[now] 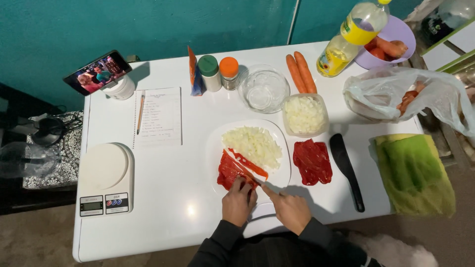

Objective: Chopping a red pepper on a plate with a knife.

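Pressing my left hand point(238, 200) down flat on the red pepper point(231, 170) on the white plate point(282, 170) near me, I grip a knife point(250, 174) tight in my right hand point(291, 210). It looks soft, wet and slippery, so I hold its near end. I count two carrots point(300, 72) and two spice jars point(219, 71) far back on the desk point(173, 198).

plate point(283, 174): near the table's point(163, 207) front edge, at its middle
scale point(105, 179): front left corner
bottle point(352, 38): back right corner
cloth point(414, 174): right edge
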